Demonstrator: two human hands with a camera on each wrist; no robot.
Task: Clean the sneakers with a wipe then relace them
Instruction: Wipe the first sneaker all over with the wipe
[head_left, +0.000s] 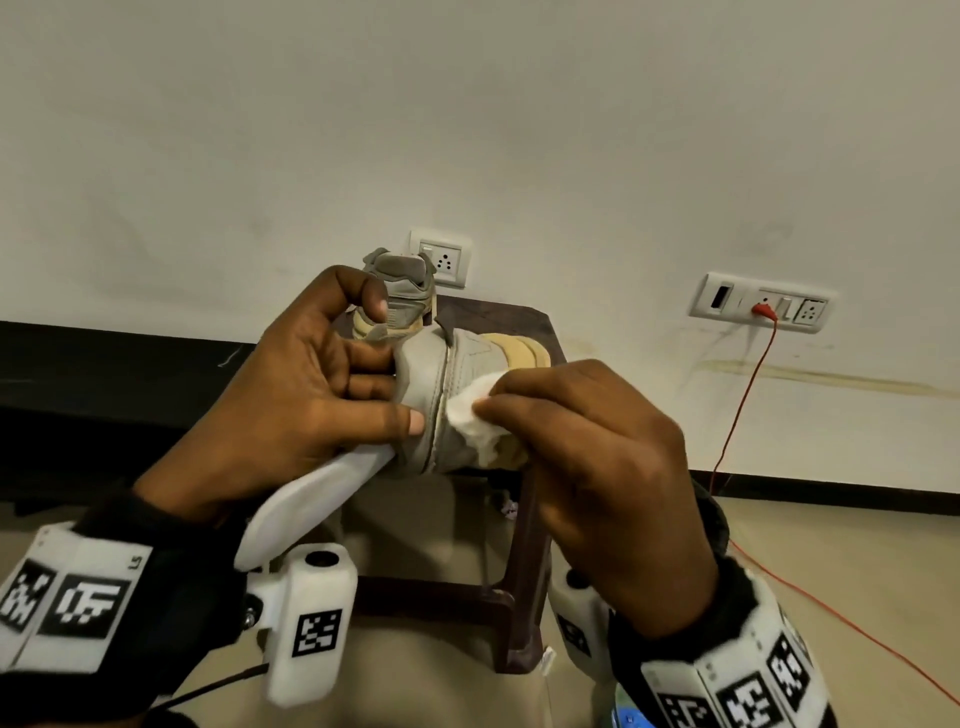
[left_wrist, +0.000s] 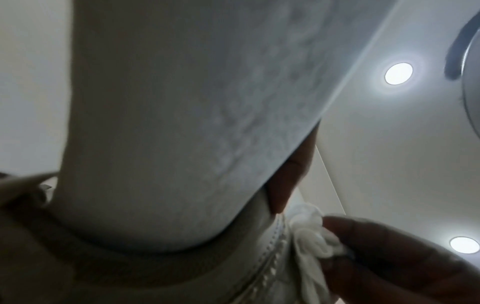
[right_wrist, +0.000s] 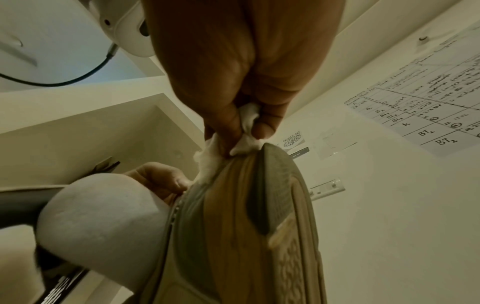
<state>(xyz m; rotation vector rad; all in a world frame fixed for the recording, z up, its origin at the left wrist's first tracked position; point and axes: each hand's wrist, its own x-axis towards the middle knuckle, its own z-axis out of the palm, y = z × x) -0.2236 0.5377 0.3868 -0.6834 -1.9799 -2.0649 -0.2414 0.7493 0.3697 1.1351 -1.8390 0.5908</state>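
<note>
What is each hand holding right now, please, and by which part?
The left hand grips the sneaker by its toe end. The right hand pinches the bunched wipe between thumb and fingers, pressing it on the sneaker's side.

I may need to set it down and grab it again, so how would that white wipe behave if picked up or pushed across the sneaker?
The wipe looks floppy: it bunches into soft folds where the right hand pinches it. It is probably very light, since fingertips alone hold it. Pushed along the sneaker, it would likely crumple and drag, not slide stiffly.

Right hand (right_wrist: 241, 86) pinching white wipe (right_wrist: 245, 142) — pressed to sneaker (right_wrist: 233, 236) sole edge
</note>
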